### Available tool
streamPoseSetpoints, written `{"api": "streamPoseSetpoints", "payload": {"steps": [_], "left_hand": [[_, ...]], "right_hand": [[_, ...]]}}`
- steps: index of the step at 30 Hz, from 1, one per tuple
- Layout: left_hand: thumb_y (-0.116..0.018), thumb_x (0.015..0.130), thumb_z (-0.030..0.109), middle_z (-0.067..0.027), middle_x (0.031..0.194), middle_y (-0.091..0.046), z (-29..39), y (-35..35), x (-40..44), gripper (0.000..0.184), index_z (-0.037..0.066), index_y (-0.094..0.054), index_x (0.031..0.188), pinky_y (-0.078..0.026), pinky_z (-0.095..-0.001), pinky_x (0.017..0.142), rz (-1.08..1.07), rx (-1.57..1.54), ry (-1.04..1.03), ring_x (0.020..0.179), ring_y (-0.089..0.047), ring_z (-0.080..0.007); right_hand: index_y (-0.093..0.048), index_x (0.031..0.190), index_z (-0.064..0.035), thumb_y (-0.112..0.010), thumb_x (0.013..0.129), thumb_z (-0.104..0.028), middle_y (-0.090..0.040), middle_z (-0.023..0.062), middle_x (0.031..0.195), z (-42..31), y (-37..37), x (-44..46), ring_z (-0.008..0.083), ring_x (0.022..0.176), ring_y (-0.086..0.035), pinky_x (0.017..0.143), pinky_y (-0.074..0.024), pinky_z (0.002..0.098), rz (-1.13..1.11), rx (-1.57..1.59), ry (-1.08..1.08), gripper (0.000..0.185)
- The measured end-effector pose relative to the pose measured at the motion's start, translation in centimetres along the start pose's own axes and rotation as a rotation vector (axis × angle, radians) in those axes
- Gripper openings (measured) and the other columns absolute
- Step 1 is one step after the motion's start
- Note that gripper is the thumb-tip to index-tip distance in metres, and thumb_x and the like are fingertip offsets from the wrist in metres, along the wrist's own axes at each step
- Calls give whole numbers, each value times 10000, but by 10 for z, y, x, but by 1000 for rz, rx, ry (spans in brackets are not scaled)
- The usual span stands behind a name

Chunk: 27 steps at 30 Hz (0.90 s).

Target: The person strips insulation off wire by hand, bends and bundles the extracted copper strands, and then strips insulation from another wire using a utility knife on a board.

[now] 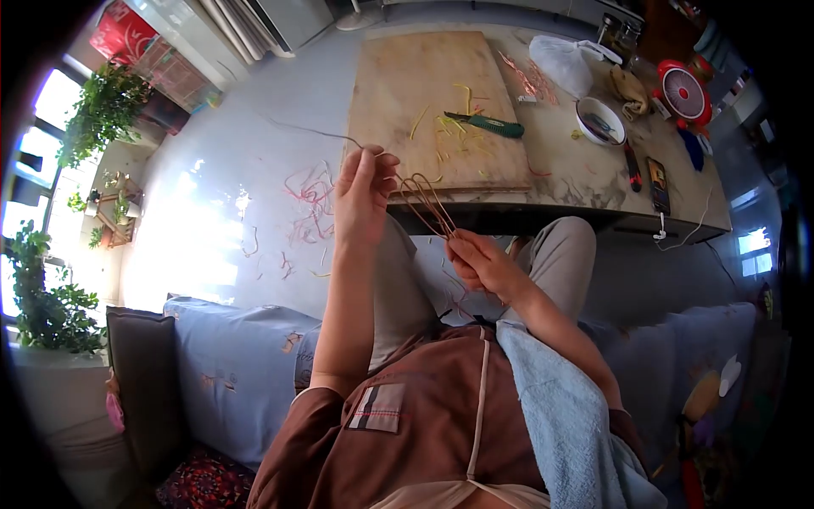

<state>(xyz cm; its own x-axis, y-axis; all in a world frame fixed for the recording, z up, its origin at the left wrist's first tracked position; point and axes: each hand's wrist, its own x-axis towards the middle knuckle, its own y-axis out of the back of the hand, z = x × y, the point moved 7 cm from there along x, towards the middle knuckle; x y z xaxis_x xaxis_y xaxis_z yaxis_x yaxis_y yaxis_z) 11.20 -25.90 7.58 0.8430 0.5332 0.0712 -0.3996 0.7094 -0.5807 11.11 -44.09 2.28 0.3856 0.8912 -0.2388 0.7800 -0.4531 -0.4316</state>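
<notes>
My left hand (365, 191) is raised beside the board's near left corner, thumb and fingers pinched on a thin wire. The wire's loose end (314, 131) sticks out to the upper left, above the floor. Lower and to the right, my right hand (483, 263) is closed around a bundle of long copper wire loops (426, 208). The loops reach up toward my left hand; whether both hands hold one continuous wire I cannot tell. On the wooden board (424, 76) lie a green-handled utility knife (496, 126) and yellow insulation strips (448, 131).
The board lies on a marble-patterned table (585, 187). To its right are bare copper wires (530, 78), a white plastic bag (564, 64), a bowl (600, 121), a red fan (683, 92) and a phone (658, 184). Pinkish-red strips (312, 199) litter the floor at left.
</notes>
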Motion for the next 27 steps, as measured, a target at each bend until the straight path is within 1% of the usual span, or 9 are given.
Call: {"api": "streamPoseSetpoints", "payload": {"steps": [6, 7, 10, 13, 16, 18, 22, 26, 27], "left_hand": [[-371, 968, 335, -49, 640, -513, -19, -46, -16, 321, 57, -519, 903, -423, -313, 595, -275, 17, 88, 585, -471, -157], [-375, 969, 333, -49, 575, -449, -28, -41, -16, 323, 67, -464, 809, -364, -282, 514, -133, -115, 104, 514, -403, -134], [-380, 967, 340, -41, 564, -416, -34, -44, -17, 341, 74, -413, 757, -315, -263, 452, -19, -33, -12, 472, -348, -123], [-373, 970, 322, -57, 595, -488, -44, -48, -14, 326, 68, -413, 771, -366, -238, 444, 16, 38, -25, 469, -430, -124], [-387, 965, 300, -86, 736, -593, -42, -40, -8, 301, 25, -491, 904, -447, -255, 561, 3, 315, -1, 596, -538, -139], [-426, 953, 273, -94, 810, -621, -32, -25, -6, 281, 10, -520, 984, -463, -271, 623, 52, 447, 1, 672, -566, -146], [-575, 841, 97, -77, 1005, -610, 70, -72, -46, 277, 61, -543, 1114, -416, -368, 900, -59, 1588, -1186, 970, -553, -245], [-695, 723, 179, -37, 1098, -565, 64, -103, -26, 387, 115, -575, 1086, -313, -425, 1009, -493, 1926, -1166, 1046, -507, -212], [-726, 674, 209, -12, 968, -590, 62, -101, -21, 350, 114, -615, 992, -406, -391, 904, -564, 1887, -1220, 947, -548, -186]], "right_hand": [[-470, 845, -66, -427, 951, -241, -358, -30, 555, -6, 0, 2, 53, 441, -317, 398, -271, 218, -81, -94, 58, 209], [-474, 859, -55, -436, 946, -242, -387, -19, 563, -4, 2, 4, 59, 451, -348, 407, -300, 222, -81, -196, 85, 209], [-472, 996, -33, -448, 940, -178, -459, -2, 633, -22, 2, 9, 70, 517, -447, 475, -380, 214, 106, -806, 514, 157], [-470, 1038, -17, -483, 916, -150, -567, 59, 742, -32, 5, 17, 139, 632, -573, 575, -454, 275, 227, -525, 307, 181], [-469, 1027, -11, -491, 910, -149, -608, 126, 809, -37, 11, 12, 249, 693, -618, 620, -467, 323, 473, -765, 673, 182], [-448, 1028, -30, -502, 899, -193, -610, 146, 781, -43, 23, 7, 316, 710, -605, 603, -459, 382, 540, -908, 565, 215], [-453, 993, -37, -510, 895, -223, -609, 145, 744, -59, 35, -6, 348, 699, -597, 587, -455, 412, 524, -999, 616, 218], [-447, 926, -28, -510, 898, -213, -592, 146, 723, -67, 24, -11, 345, 693, -589, 583, -446, 395, 464, -959, 552, 197], [-445, 916, -25, -511, 898, -212, -589, 147, 724, -69, 24, -13, 346, 692, -587, 585, -445, 389, 477, -930, 559, 199]]}}
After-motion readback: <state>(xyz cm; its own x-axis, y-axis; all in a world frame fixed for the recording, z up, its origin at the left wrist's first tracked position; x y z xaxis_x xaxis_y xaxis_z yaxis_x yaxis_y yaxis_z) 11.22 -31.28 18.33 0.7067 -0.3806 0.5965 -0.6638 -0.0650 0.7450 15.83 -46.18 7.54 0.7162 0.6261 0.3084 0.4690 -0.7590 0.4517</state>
